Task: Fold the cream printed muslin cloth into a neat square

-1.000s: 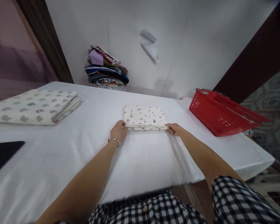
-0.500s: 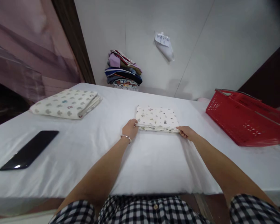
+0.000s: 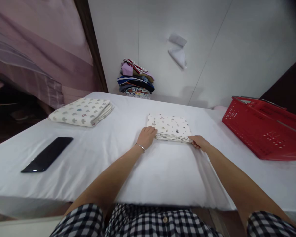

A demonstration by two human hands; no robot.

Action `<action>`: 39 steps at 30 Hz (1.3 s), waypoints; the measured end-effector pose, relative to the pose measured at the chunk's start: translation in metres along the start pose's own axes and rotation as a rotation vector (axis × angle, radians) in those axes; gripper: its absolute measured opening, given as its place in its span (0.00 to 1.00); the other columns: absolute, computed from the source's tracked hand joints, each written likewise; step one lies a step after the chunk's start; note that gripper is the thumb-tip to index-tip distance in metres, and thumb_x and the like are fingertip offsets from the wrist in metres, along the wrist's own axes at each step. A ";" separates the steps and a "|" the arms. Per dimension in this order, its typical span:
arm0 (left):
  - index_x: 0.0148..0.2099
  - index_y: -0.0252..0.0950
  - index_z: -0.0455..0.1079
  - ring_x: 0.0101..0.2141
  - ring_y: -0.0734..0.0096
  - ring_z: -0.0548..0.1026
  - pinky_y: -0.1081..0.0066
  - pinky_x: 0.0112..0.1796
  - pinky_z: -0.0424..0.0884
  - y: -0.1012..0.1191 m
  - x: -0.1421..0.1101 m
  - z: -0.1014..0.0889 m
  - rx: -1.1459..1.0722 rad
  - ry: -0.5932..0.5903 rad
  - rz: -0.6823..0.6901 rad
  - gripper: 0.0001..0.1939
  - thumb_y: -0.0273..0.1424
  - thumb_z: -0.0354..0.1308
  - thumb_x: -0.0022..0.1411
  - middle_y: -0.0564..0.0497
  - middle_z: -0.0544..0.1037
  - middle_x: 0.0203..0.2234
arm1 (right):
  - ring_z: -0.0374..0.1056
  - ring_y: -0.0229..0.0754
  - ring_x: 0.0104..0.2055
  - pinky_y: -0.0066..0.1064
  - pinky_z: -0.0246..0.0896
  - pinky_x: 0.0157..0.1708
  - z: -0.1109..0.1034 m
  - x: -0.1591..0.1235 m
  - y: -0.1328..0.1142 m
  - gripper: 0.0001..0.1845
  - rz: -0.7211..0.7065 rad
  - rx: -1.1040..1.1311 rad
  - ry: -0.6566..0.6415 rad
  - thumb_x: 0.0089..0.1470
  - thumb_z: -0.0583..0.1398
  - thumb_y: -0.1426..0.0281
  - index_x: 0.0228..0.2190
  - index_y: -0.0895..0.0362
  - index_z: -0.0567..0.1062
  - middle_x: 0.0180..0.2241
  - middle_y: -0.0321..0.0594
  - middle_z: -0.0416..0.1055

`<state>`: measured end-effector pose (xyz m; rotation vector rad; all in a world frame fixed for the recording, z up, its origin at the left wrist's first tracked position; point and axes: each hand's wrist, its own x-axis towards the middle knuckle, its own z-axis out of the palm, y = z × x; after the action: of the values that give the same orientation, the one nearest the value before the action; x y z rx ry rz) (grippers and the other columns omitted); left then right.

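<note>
A folded white cloth (image 3: 171, 125) with small scattered prints lies flat in layers on the white-covered table (image 3: 162, 174). At its front left corner, my left hand (image 3: 147, 136), with a bracelet at the wrist, has its fingers over the top edge and is closed on the cloth; the thumb is hidden. My right hand (image 3: 199, 142) pinches the front right corner, thumb on top and fingers curled underneath. Farther left lies a second folded cloth (image 3: 82, 112), cream with grey mushroom-like prints, apart from both hands.
A black phone (image 3: 48, 154) rests on the table at the left. On the right stands a red plastic basket (image 3: 263, 128) with metal handles. Behind the table is a stack of folded fabrics (image 3: 136, 79) against the wall. A pinkish curtain (image 3: 64, 49) hangs at the left.
My left hand has shifted inward along the cloth's front edge, its fingers now more on top of the corner. My right hand keeps its pinch. The whole view has moved slightly.
</note>
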<state>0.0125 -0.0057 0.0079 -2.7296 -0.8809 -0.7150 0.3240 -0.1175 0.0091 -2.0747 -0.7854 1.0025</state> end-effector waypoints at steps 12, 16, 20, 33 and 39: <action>0.36 0.37 0.70 0.38 0.66 0.67 0.64 0.40 0.59 -0.003 -0.006 -0.008 0.028 -0.023 0.092 0.11 0.21 0.48 0.58 0.48 0.73 0.33 | 0.50 0.29 0.11 0.23 0.39 0.10 -0.001 0.001 0.003 0.15 -0.005 0.025 -0.021 0.47 0.59 0.61 0.20 0.58 0.65 0.13 0.31 0.61; 0.36 0.38 0.70 0.40 0.65 0.67 0.64 0.40 0.60 -0.002 -0.010 -0.005 0.025 -0.031 0.048 0.10 0.22 0.50 0.57 0.48 0.73 0.36 | 0.51 0.28 0.11 0.23 0.40 0.10 -0.001 0.003 0.005 0.14 -0.012 0.031 -0.024 0.47 0.59 0.61 0.21 0.58 0.65 0.14 0.31 0.61; 0.39 0.40 0.71 0.39 0.65 0.67 0.64 0.39 0.60 -0.003 -0.010 -0.005 0.012 -0.031 -0.017 0.12 0.22 0.48 0.58 0.48 0.72 0.36 | 0.50 0.28 0.11 0.23 0.38 0.10 -0.002 0.004 0.008 0.14 -0.027 0.035 -0.041 0.47 0.59 0.60 0.21 0.57 0.64 0.14 0.31 0.61; 0.48 0.42 0.68 0.42 0.66 0.67 0.67 0.39 0.65 -0.015 -0.022 -0.006 -0.161 -0.038 -0.219 0.15 0.27 0.47 0.60 0.49 0.71 0.42 | 0.49 0.28 0.11 0.23 0.39 0.11 -0.006 0.002 0.010 0.17 -0.041 -0.003 -0.112 0.47 0.58 0.57 0.20 0.56 0.62 0.13 0.30 0.60; 0.47 0.43 0.69 0.38 0.72 0.71 0.73 0.36 0.67 -0.016 -0.027 -0.014 -0.296 -0.104 -0.402 0.15 0.30 0.47 0.60 0.53 0.71 0.43 | 0.49 0.29 0.12 0.24 0.37 0.11 -0.006 0.000 0.008 0.17 -0.010 -0.021 -0.115 0.47 0.57 0.56 0.21 0.56 0.62 0.14 0.30 0.61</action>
<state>-0.0211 -0.0106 0.0067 -2.8940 -1.4839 -0.8371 0.3302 -0.1241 0.0059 -2.0435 -0.8672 1.1207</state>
